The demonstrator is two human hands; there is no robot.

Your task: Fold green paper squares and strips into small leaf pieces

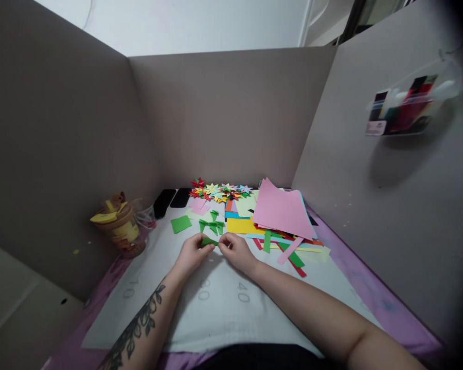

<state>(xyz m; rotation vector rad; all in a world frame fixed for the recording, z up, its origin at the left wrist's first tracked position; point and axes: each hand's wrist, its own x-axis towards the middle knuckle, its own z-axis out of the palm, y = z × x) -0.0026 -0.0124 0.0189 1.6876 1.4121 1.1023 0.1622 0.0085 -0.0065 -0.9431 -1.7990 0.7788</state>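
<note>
Taking the clock as centred on the green paper piece [209,241], with twelve pointing away from the person, the paper sits between the two hands above the near-middle of the white-covered surface [150,313]. The left hand [193,253] grasps it between thumb and fingers from nine o'clock, while the right hand [236,251] pinches its end from three; the exact fold under the fingertips is too small to make out. If the two pinches pull unevenly, the paper could tear or crease off-line, and if the left grip slackens, a fold could spring open. Just beyond, at twelve, lie green folded pieces [212,226], near enough that a forward nudge of the knuckles might push them about or flatten them. Farther off at twelve, the paper stars [219,192] are bunched together, so reaching into them could bend points. At ten, the flat green square [181,224] looks light enough to slide if the left hand brushes it. Toward three, the loose paper strips [292,250] overlap near the right forearm [293,293]; a sweeping sleeveless arm could drag them out of place.
</note>
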